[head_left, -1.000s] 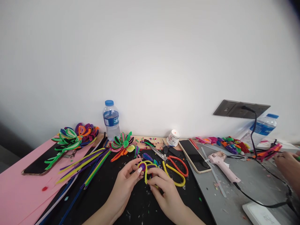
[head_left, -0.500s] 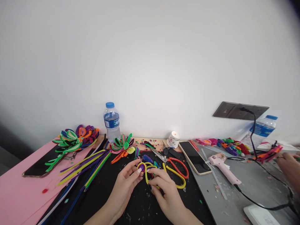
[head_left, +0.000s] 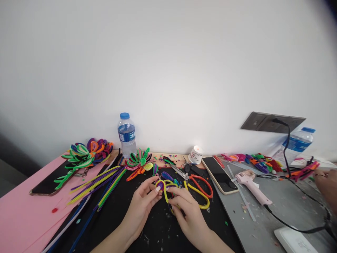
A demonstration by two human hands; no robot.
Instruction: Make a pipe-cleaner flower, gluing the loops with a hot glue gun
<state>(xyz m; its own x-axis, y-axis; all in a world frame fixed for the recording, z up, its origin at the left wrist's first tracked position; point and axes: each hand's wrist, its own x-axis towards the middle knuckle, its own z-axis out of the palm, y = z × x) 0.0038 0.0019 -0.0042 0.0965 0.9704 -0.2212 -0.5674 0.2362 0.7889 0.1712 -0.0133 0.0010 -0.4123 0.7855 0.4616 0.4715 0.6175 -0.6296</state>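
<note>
Both hands work over a black mat [head_left: 158, 232] on one small piece of bent pipe cleaners [head_left: 165, 188], yellow loops around a purple coil. My left hand [head_left: 140, 211] pinches the purple and yellow end with thumb and fingertips. My right hand [head_left: 188, 216] grips the lower yellow loops from the right. Just right of them lie scissors [head_left: 196, 188] with red and yellow handles.
Straight pipe cleaners [head_left: 97, 184] lie to the left, with finished pipe-cleaner flowers [head_left: 138, 162] and another flower bunch [head_left: 86, 153] behind. A water bottle [head_left: 126, 135], two phones [head_left: 219, 170] [head_left: 50, 181], a pink glue gun [head_left: 251, 186] with its cord, and another person's hand [head_left: 326, 184] at far right.
Both hands stay on the pipe-cleaner piece; the fingers shift slightly as they bend it. The view drifts a little. The other person's hand at right moves slightly.
</note>
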